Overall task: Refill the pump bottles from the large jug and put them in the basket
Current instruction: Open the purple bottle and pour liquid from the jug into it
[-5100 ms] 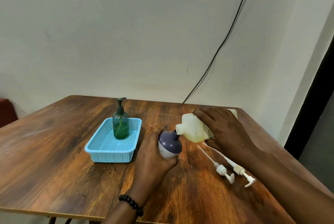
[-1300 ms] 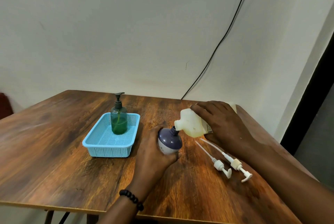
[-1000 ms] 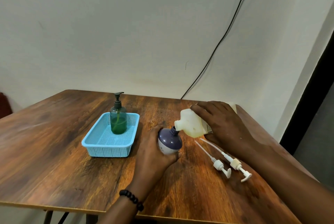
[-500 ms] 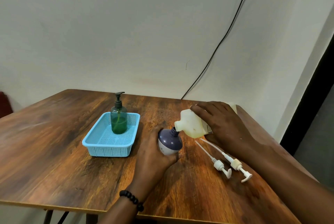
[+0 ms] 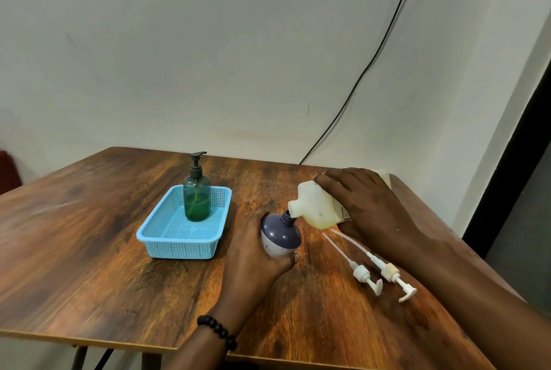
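Observation:
My left hand (image 5: 253,253) grips a round purple bottle (image 5: 280,235) with its pump off, its open neck tilted up to the right. My right hand (image 5: 366,205) holds the large pale jug (image 5: 316,205) tipped on its side, and the jug's spout touches the purple bottle's neck. Yellowish liquid lies in the jug's lower part. A green pump bottle (image 5: 196,195) with a dark pump stands upright in the far end of the blue basket (image 5: 179,247).
Two white pump heads (image 5: 362,274) (image 5: 390,272) with long tubes lie on the wooden table (image 5: 89,250) right of the purple bottle, under my right forearm. A black cable (image 5: 372,56) runs down the wall behind. The table's front edge is near me.
Almost nothing differs: both hands keep the jug's spout at the purple bottle's neck, and the view has only shifted slightly.

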